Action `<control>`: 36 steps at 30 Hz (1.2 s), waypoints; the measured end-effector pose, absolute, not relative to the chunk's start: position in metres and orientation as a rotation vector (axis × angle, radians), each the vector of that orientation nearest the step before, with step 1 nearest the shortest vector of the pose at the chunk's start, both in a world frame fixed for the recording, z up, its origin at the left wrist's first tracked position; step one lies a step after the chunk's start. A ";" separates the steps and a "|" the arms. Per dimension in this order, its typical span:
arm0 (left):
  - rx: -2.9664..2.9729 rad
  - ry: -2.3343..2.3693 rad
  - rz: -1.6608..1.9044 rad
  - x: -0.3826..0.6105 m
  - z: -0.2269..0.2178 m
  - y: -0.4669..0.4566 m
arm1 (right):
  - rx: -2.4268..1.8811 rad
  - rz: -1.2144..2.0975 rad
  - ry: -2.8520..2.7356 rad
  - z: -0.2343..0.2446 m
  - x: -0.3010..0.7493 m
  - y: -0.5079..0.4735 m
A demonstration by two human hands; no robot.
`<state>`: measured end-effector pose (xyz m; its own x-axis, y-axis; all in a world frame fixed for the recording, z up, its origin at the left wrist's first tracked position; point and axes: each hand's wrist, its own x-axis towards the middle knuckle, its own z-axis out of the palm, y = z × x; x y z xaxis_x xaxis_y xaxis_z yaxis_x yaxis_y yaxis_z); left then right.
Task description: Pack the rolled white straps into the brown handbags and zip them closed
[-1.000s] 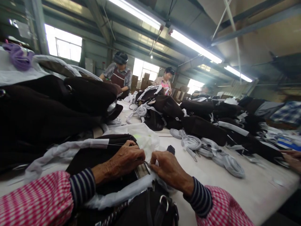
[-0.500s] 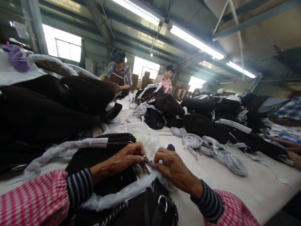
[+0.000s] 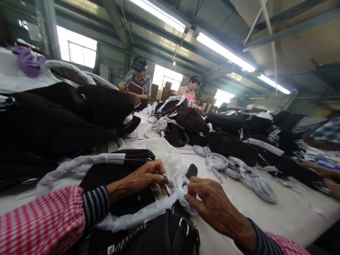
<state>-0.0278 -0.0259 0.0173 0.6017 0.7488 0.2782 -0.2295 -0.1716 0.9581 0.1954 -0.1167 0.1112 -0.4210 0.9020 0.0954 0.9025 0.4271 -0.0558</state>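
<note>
My left hand (image 3: pixel 147 174) pinches a small silver metal clasp (image 3: pixel 166 179) between thumb and fingers, over an open black bag (image 3: pixel 111 180). Thin white wrapping (image 3: pixel 183 184) bunches beside the clasp. To its right, my right hand (image 3: pixel 207 198) is closed with fingers curled, thumb and forefinger beside the wrapping; whatever they may hold is hidden. A strap wrapped in white (image 3: pixel 140 214) crosses below both hands. Nearest me lies another black bag (image 3: pixel 154 237) with a metal ring and a chain. A small dark piece (image 3: pixel 191 171) is just behind my right hand.
Black bags (image 3: pixel 61 124) are heaped at left, with more bags (image 3: pixel 231 145) across the table (image 3: pixel 289 209). Coiled wrapped straps (image 3: pixel 216 161) lie right of centre. Two co-workers (image 3: pixel 138 83) stand at the far side; another person's hands (image 3: pixel 329 177) show at the right edge.
My right hand has moved right and toward me, away from the clasp. My left hand keeps its pinch on it. More white wrapping shows between the hands.
</note>
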 end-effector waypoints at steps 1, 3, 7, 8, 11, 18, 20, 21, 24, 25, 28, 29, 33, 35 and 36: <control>1.509 0.456 0.922 -0.028 0.018 -0.026 | -1.623 0.013 -2.566 0.112 0.193 -0.117; 1.521 0.456 0.923 -0.028 0.018 -0.026 | -1.615 0.065 -2.579 0.114 0.190 -0.116; 1.545 0.451 0.927 -0.029 0.012 -0.022 | -1.608 0.141 -2.600 0.113 0.185 -0.112; 1.549 0.446 0.929 -0.029 0.009 -0.021 | -1.612 0.134 -2.601 0.112 0.184 -0.111; 1.556 0.438 0.927 -0.029 0.006 -0.020 | -1.632 0.077 -2.584 0.109 0.183 -0.110; 1.562 0.423 0.925 -0.030 0.008 -0.022 | -1.646 0.055 -2.531 0.100 0.174 -0.107; 1.558 0.413 0.926 -0.030 0.009 -0.023 | -1.629 0.058 -2.539 0.096 0.172 -0.103; 1.555 0.408 0.922 -0.030 0.009 -0.023 | -1.626 0.046 -2.543 0.094 0.172 -0.101; 1.544 0.388 0.908 -0.031 0.010 -0.024 | -1.588 -0.036 -2.552 0.089 0.173 -0.098; 1.536 0.378 0.904 -0.031 0.011 -0.025 | -1.569 -0.066 -2.548 0.088 0.174 -0.098; 1.523 0.359 0.907 -0.030 0.014 -0.026 | -1.540 -0.121 -2.525 0.086 0.174 -0.099; 1.526 0.363 0.913 -0.030 0.015 -0.026 | -1.541 -0.127 -2.526 0.085 0.173 -0.099; 1.539 0.403 0.928 -0.031 0.020 -0.028 | -1.525 -0.097 -2.552 0.081 0.169 -0.094; 1.524 0.410 0.904 -0.031 0.022 -0.029 | -1.524 -0.076 -2.552 0.079 0.169 -0.091; 1.515 0.412 0.890 -0.031 0.022 -0.030 | -1.529 -0.072 -2.555 0.078 0.169 -0.089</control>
